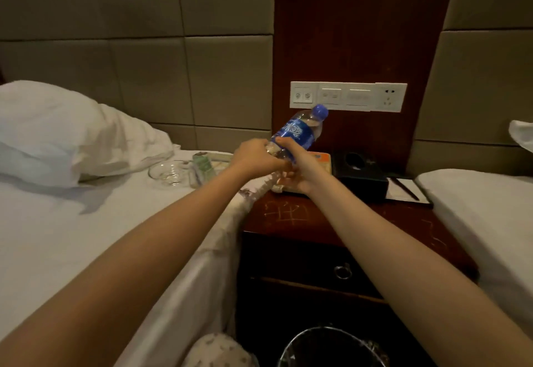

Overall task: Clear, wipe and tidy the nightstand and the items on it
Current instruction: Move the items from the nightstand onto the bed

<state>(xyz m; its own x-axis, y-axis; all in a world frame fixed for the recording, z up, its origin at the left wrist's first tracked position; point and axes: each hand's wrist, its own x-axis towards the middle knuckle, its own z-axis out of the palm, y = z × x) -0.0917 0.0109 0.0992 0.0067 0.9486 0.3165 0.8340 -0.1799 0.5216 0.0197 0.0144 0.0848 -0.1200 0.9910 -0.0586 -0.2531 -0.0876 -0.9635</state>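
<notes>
A clear plastic water bottle [300, 130] with a blue label and blue cap is tilted to the right above the left rear of the dark wooden nightstand [331, 219]. My left hand [253, 157] grips its lower body from the left. My right hand [294, 170] holds the bottle's bottom end from the right, thumb on the label. On the nightstand stand a black tissue box [360, 173], an orange-edged card or box [321, 160] behind my right hand, and a notepad with a pen [406, 190] at the right.
On the left bed [72, 237] lie a glass ashtray [168, 173], a green-white packet [203, 166] and a pillow [57, 133]. A second bed [484, 208] is at the right. A lined bin [331, 349] stands below the nightstand's drawer. A switch panel [347, 97] is on the wall.
</notes>
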